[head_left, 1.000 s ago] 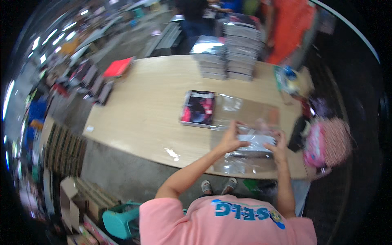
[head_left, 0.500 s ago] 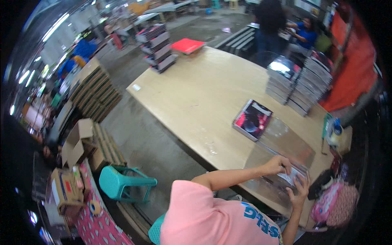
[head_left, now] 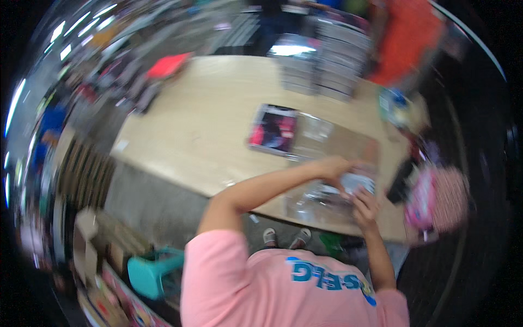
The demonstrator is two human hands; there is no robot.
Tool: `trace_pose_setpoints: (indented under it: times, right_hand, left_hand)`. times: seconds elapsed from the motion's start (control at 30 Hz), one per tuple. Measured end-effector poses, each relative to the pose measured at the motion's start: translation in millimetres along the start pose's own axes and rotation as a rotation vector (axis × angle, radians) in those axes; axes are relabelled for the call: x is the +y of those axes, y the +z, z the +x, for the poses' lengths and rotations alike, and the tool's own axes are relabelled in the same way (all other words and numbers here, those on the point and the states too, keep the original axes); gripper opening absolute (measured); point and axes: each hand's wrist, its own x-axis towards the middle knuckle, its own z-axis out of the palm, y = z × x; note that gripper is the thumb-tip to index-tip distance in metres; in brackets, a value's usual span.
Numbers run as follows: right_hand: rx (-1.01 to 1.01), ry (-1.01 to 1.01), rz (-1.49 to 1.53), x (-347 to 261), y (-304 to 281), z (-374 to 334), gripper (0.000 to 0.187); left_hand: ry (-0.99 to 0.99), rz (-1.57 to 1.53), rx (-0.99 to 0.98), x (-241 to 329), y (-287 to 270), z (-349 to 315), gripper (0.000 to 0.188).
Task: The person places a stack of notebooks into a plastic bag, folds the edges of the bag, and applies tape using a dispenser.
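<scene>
My left hand (head_left: 336,173) reaches across to the right end of the table. Its fingers are curled down at the edge of a small white piece (head_left: 357,182), and blur hides what they grip. My right hand (head_left: 365,208) is at the near side of that piece, fingers bent and slightly apart. Beneath both hands lies clear, glossy plastic sheeting (head_left: 313,204). A spiral-bound notebook (head_left: 274,129) with a dark and pink cover lies flat beyond my left forearm, against the sheeting's far left edge.
Tall stacks of notebooks (head_left: 340,57) stand at the table's far right. A red item (head_left: 169,65) lies at the far left corner. A bottle with a blue top (head_left: 399,101) and a pink bag (head_left: 422,201) are at the right. A teal stool (head_left: 147,277) stands lower left.
The view has swung, so the table and notebook appear further left and higher. Both hands remain at the white piece on the plastic. My right hand's fingers are less widely spread.
</scene>
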Motion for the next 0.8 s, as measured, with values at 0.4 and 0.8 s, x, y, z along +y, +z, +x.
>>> trace_pose_setpoints:
  times: [0.4, 0.8]
  right_hand:
    - [0.534, 1.696, 0.108, 177.3, -90.9, -88.1, 0.025]
    - [1.379, 1.678, 1.351, 127.6, -7.8, -148.1, 0.01]
  left_hand:
    - [-0.167, 0.256, -0.033, 50.6, 1.3, -8.0, 0.075]
    - [-0.119, 0.255, -0.009, 45.6, -2.2, -3.1, 0.071]
